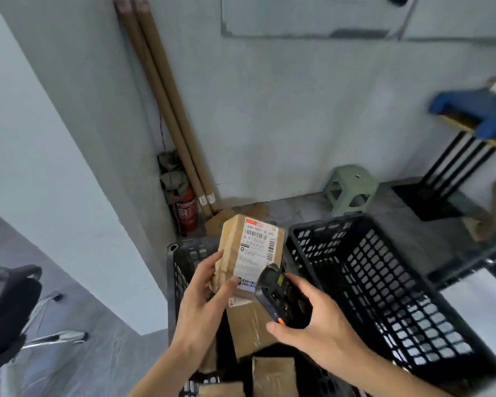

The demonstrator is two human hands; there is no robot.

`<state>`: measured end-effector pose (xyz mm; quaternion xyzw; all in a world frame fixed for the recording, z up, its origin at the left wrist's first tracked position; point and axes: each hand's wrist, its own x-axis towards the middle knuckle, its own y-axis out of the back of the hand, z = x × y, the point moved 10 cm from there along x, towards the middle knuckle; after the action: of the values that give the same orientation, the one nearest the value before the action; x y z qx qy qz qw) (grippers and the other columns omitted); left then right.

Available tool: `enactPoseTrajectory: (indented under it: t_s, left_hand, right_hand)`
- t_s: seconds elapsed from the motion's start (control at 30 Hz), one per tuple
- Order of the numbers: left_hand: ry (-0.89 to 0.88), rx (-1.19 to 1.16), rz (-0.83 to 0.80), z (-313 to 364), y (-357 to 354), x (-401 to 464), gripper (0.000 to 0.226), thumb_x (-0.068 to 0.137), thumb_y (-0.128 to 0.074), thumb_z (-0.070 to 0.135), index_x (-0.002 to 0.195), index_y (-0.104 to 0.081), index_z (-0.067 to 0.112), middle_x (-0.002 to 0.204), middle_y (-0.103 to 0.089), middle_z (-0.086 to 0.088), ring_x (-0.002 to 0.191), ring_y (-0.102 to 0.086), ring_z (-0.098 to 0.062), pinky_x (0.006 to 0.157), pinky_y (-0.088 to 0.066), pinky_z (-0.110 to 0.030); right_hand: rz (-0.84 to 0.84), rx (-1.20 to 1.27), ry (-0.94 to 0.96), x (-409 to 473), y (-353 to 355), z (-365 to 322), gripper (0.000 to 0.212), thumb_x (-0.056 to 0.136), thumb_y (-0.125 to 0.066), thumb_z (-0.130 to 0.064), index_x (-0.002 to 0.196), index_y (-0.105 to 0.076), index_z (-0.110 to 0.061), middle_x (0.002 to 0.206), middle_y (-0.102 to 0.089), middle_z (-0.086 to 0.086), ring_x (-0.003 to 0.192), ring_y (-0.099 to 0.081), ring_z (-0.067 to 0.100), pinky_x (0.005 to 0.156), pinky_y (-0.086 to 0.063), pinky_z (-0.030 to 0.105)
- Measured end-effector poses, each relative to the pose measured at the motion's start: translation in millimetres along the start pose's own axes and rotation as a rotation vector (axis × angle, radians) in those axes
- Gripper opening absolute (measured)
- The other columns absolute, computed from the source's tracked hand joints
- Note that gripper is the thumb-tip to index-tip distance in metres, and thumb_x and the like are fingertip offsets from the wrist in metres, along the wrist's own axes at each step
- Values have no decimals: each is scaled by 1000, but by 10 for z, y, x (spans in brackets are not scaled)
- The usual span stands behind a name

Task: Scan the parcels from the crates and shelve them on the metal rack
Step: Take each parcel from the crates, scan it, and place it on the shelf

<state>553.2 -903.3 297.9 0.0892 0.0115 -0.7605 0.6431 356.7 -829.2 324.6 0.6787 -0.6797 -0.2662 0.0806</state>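
My left hand [205, 296] grips a small brown cardboard parcel [249, 247] with a white barcode label facing up. It is held above a black plastic crate [184, 265] that contains several more brown parcels [248, 329]. My right hand [317, 328] holds a black handheld scanner [278, 296] with an orange button. The scanner's tip points at the lower edge of the parcel's label, close to it.
A second black slotted crate [384, 282] stands to the right, its inside bare. Against the grey wall lean long cardboard tubes [166, 110] beside a red fire extinguisher [187, 213]. A green stool [350, 187] and black rack legs [453, 164] stand at the right. A chair [9, 305] is at the left.
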Motion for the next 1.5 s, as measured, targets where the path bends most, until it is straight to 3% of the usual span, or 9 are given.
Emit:
enactPoseTrajectory:
  t_s: [0.1,0.3,0.43,0.63,0.73,0.83,1.07,1.2,1.5]
  left_hand:
    - [-74,14,-117,417,-202,-234,46,92,-70,34,133,-56,50,118,-70,20,108,-65,1,89,-53,-28]
    - [-214,58,-309,1282,-617,-923,41,93,-70,33,130,-61,48,115,-73,15,104,-70,-6,91,-58,-33]
    - [-325,57,-445,2041,-1076,-1498,37,94,-69,29,130,-62,38,109,-75,16,99,-72,-4,78,-57,-18]
    - [-471,36,-661,3029,-1982,-2594,34,93,-70,27,126,-66,35,109,-76,13,100,-73,-9,81,-58,-20]
    - [-558,21,-785,3432,-2475,-3286,37,91,-70,29,128,-67,31,113,-75,12,105,-72,-11,88,-59,-26]
    - [-627,-15,-883,3730,-2943,-4045,36,93,-69,19,128,-68,27,114,-75,13,105,-72,-7,85,-57,-16]
    - [-706,-30,-1117,3937,-3918,-5984,34,93,-69,19,126,-70,29,111,-75,14,103,-72,-11,85,-61,-33]
    - [-757,-48,-1180,3948,-4242,-6950,31,93,-71,19,120,-70,34,98,-77,20,94,-74,-5,71,-59,-19]
    - [-764,-19,-1284,3909,-4825,-8412,36,92,-73,30,117,-64,54,102,-72,29,98,-70,-2,70,-60,-19]
  right_hand:
    - [77,-16,-6,-515,326,-215,55,80,-86,-26,122,-57,-48,105,-74,-20,101,-67,-3,84,-47,8]
    - [223,-123,-23,-1702,910,-560,59,79,-86,-40,127,-54,-50,116,-68,-28,110,-64,-5,98,-52,22]
    - [397,-257,-46,-2597,1474,-759,81,69,-80,-64,140,-43,-52,123,-58,-35,115,-56,-13,101,-50,19]
    - [627,-487,-80,-4236,2366,-1104,81,75,-70,-68,147,-39,-48,127,-57,-28,112,-59,-3,92,-54,28]
    - [698,-680,-165,-5164,2722,-1174,87,80,-62,-75,154,-28,-45,135,-48,-29,118,-54,0,93,-50,23]
    - [705,-815,-282,-6133,2946,-1132,92,85,-51,-80,158,-18,-38,143,-38,-19,123,-50,8,96,-49,30]
    - [704,-907,-589,-8437,3094,-932,80,88,-57,-69,149,-24,-31,130,-39,-9,102,-55,12,82,-54,36]
    - [728,-905,-704,-9553,3025,-820,74,88,-59,-63,147,-26,-35,132,-42,-10,105,-55,12,81,-53,32]
    - [847,-941,-875,-11287,2877,-763,75,87,-63,-64,147,-28,-36,133,-43,-15,110,-53,10,77,-41,23]
